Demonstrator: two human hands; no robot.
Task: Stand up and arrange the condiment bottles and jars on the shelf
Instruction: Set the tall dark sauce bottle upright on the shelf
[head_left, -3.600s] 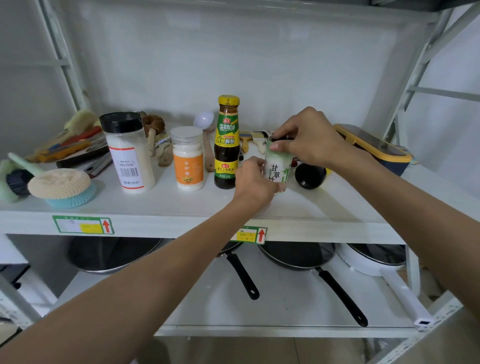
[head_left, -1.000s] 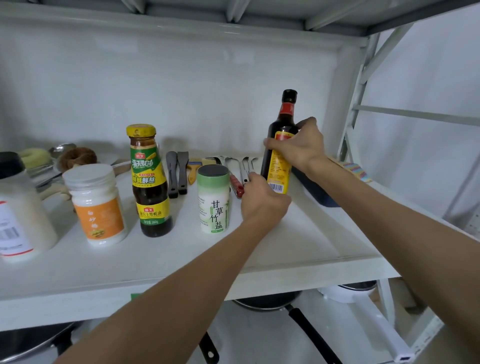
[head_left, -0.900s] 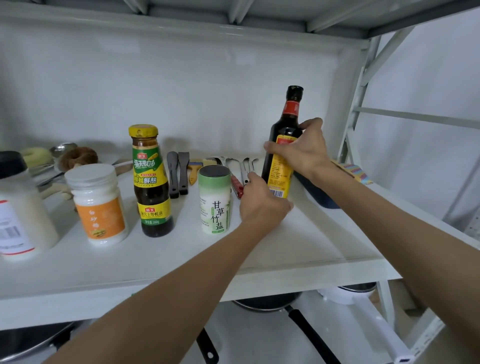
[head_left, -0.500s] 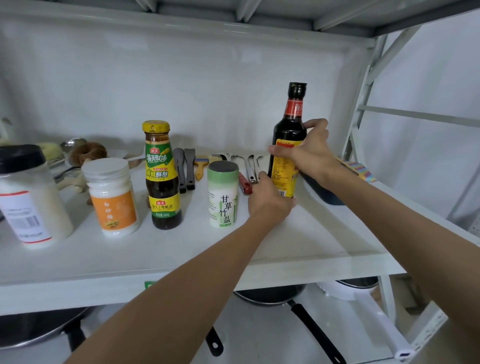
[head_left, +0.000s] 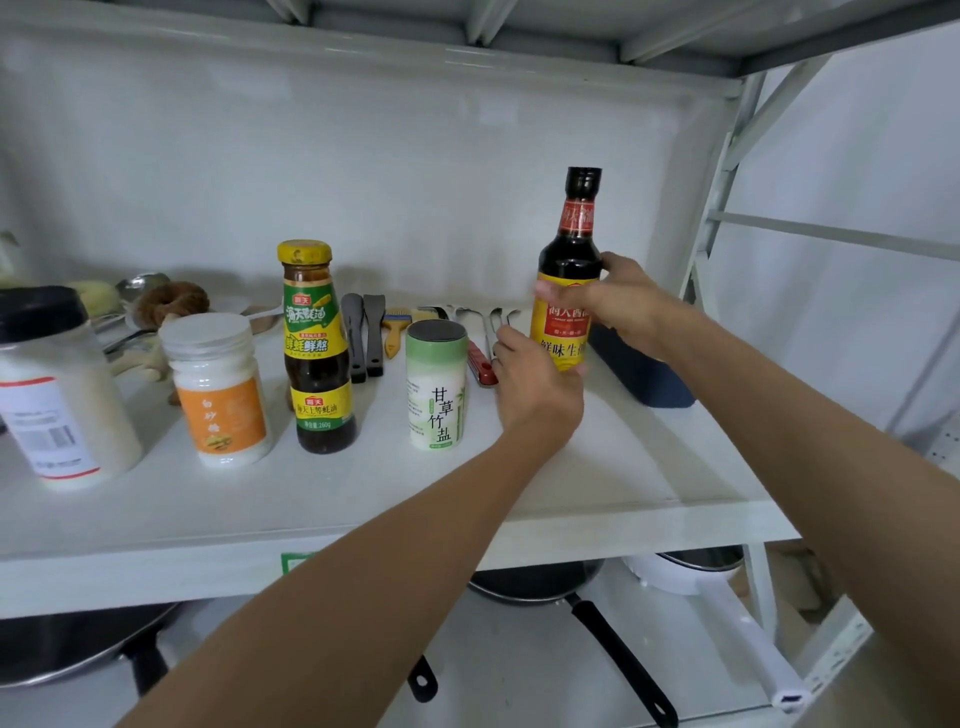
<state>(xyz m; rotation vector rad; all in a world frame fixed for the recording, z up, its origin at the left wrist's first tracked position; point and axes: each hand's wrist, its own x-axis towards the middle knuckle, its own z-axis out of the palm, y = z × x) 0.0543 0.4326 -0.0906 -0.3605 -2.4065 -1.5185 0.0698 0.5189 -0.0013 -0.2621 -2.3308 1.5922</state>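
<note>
a: where was the soy bottle (head_left: 569, 270) at that point?

b: upright at the right end of the row on the shelf (head_left: 597, 467), well right of the salt tube (head_left: 436, 384). i couldn't tell whether its base touched the board, because the left hand (head_left: 535, 387) covered the bottom.

a: and the hands?

b: the right hand (head_left: 623, 306) was wrapped round the soy bottle's middle, fingers curled across the yellow label. the left hand cupped the lower part of the bottle from the front, fingers closed against it.

a: what stood left of the soy bottle?

b: going leftward from it: the salt tube, then the oyster sauce (head_left: 317, 348), then the sugar jar (head_left: 218, 389), and furthest left the big jar (head_left: 57, 389) with the black lid, cut off by the frame edge. all four stood upright in a rough line, apart from each other.

a: so how far along was it?

b: nearly done, i'd judge. every condiment i could see was standing. what was left looked like settling the soy bottle into line with the others, perhaps turning its label forward, and letting go.

a: anything close by?

b: a dark blue box (head_left: 639, 374) sat just right of the soy bottle, and utensils (head_left: 363, 338) lay behind the row toward the back wall.
</note>
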